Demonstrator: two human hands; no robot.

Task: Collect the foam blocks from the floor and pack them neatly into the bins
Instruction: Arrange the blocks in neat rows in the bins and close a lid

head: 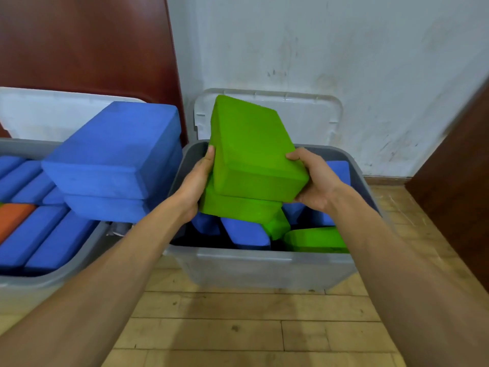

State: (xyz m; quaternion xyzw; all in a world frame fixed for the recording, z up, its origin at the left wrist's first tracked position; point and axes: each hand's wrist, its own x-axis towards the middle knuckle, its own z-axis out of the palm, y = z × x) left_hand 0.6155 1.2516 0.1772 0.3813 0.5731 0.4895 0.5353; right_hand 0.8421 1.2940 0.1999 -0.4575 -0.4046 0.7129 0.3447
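Note:
Two stacked green foam blocks (251, 149) are held over the right grey bin (264, 263), tilted away from me. My left hand (195, 184) grips their left side and my right hand (315, 178) grips the near right corner of the top one. Inside this bin lie blue blocks (246, 234) and another green block (315, 239), jumbled. The left grey bin (53, 274) holds rows of blue blocks on edge and an orange block (13, 218). Two blue blocks (119, 154) lie stacked flat on top of them.
A white lid (304, 115) leans on the wall behind the right bin, and another white lid (39, 112) stands behind the left bin. A dark brown panel (460, 181) is at the right. Wooden floor (238, 327) lies in front of the bins.

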